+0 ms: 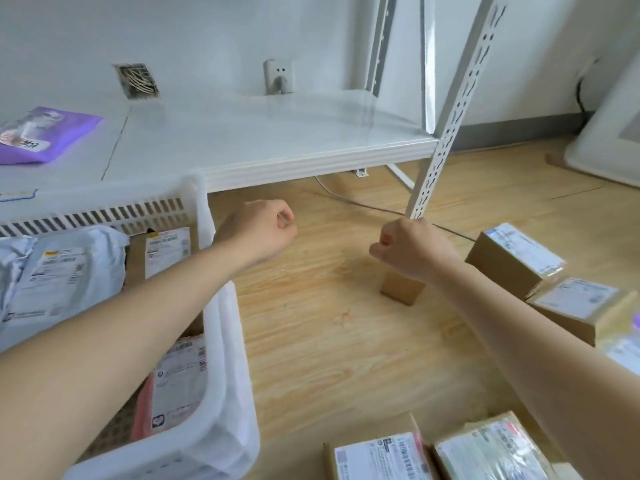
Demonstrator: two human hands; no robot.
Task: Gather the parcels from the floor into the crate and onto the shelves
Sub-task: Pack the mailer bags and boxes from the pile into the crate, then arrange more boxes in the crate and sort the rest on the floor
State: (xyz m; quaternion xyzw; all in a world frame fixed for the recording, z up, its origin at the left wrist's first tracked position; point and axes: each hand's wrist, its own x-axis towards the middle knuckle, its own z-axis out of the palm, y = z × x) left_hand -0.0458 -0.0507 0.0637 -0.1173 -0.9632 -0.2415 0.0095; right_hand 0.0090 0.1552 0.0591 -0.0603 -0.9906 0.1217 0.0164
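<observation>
Both my hands hover over the wooden floor with fingers curled into loose fists and nothing in them. My left hand (258, 232) is just right of the white crate (225, 393), which holds a grey mailer bag (65, 271), a brown box and a pink parcel (173, 386). My right hand (408, 249) is above a small cardboard box (401, 289) that stands on the floor and is partly hidden by my wrist. Two labelled boxes (516, 258) lie at the right, and two more (381, 457) at the bottom edge. A purple parcel (41, 133) lies on the low white shelf (277, 140).
The shelf's perforated white upright (446, 133) stands right behind my right hand. A thin cable (346, 199) runs across the floor under the shelf. A white panel (609, 133) leans on the wall at the far right. A wall socket (278, 76) sits behind the shelf.
</observation>
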